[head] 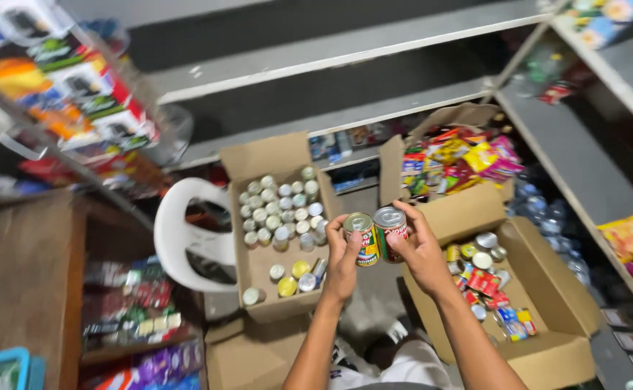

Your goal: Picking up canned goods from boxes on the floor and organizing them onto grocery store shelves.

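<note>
We hold two small cans up in front of us, side by side and touching. Our left hand is wrapped around the can with the yellow and red label. Our right hand is wrapped around the can with the red and green label. Both cans stand upright, shiny tops up. To do this well, we keep our fingers snug around the sides and keep the cans level, so none slips down into the boxes below.

We use the two cans as our marker. Far to the left of them is a wooden cabinet with packets on its shelves. Nearer on the left is a white plastic chair. Just left of the cans, and below them, is an open cardboard box with many round cans in it, silver tops mostly, a few gold ones near the front. Up and to the right of the cans is another box full of bright snack packets. Below and right of the cans is a big cardboard box with a few cans and some small flat packs, maybe sweets; the picture is too blurry to tell.
</note>
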